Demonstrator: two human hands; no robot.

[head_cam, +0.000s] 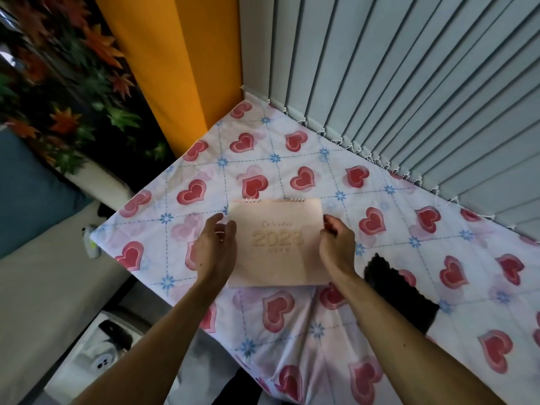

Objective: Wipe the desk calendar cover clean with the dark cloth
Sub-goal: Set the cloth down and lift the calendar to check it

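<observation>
A pale pink desk calendar (277, 238) with "2023" on its cover and spiral rings along its far edge lies in the middle of the table. My left hand (216, 247) rests at its left edge, fingers curled over it. My right hand (337, 244) sits at its right edge, fingers bent against the cover. Whether either hand actually grips the calendar is unclear. The dark cloth (400, 296) lies flat on the table just right of my right forearm, touched by neither hand.
The table wears a white tablecloth (292, 159) with red hearts. Grey vertical blinds (409, 97) run along its far right edge. An orange pillar (175, 68) stands at the far corner. Fake leaves (58, 97) and a white appliance (99, 355) are at the left.
</observation>
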